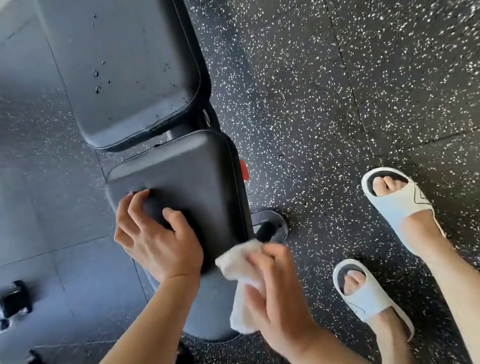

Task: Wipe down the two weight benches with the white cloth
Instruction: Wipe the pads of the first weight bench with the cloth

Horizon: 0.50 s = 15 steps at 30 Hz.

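Note:
A black padded weight bench runs up the middle of the view, with a seat pad [199, 171] near me and a longer back pad [127, 54] beyond it. Dark specks dot the back pad. My left hand [155, 235] rests on the seat pad's left side, its fingers curled over the pad's edge. My right hand [274, 294] grips the crumpled white cloth [239, 273] at the seat pad's near right edge. A second bench is not in view.
Black rubber floor with white flecks [341, 82] lies to the right. My two feet in white slides [397, 198] [363, 293] stand right of the bench. The bench's foot [270, 226] and a red knob [244, 169] show at its right side. Metal equipment [6, 307] sits at lower left.

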{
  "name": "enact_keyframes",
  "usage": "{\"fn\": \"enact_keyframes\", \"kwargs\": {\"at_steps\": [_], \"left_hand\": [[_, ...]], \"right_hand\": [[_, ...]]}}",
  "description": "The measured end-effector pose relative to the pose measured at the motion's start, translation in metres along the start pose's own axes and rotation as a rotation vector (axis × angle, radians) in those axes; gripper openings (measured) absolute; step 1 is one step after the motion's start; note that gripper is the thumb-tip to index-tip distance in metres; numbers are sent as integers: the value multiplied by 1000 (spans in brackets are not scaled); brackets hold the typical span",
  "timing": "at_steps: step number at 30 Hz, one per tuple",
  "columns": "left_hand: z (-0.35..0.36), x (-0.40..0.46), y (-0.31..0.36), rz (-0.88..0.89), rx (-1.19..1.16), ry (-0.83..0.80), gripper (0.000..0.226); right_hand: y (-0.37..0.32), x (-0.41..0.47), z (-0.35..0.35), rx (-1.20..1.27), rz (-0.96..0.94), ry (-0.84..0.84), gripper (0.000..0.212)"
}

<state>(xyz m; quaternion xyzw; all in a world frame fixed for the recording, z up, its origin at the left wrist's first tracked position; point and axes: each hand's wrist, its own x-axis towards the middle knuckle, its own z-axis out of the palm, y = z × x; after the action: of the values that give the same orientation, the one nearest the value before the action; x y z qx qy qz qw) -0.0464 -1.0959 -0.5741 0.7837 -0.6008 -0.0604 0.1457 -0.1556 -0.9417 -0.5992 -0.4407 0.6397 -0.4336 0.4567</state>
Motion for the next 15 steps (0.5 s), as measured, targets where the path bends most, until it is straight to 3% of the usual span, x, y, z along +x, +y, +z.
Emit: {"fn": "enact_keyframes", "kwargs": {"at_steps": [6,11,15], "left_hand": [[0,-1,-2,-12,-8,-8,45],[0,0,-4,-2,-6,-7,46],[5,3,-13,5,-16,2,45]], "right_hand": [[-20,155,-5,-106,-98,297,30],[-26,160,-14,-232,-191,285,27],[-17,82,-10,-298,-214,110,31]]}}
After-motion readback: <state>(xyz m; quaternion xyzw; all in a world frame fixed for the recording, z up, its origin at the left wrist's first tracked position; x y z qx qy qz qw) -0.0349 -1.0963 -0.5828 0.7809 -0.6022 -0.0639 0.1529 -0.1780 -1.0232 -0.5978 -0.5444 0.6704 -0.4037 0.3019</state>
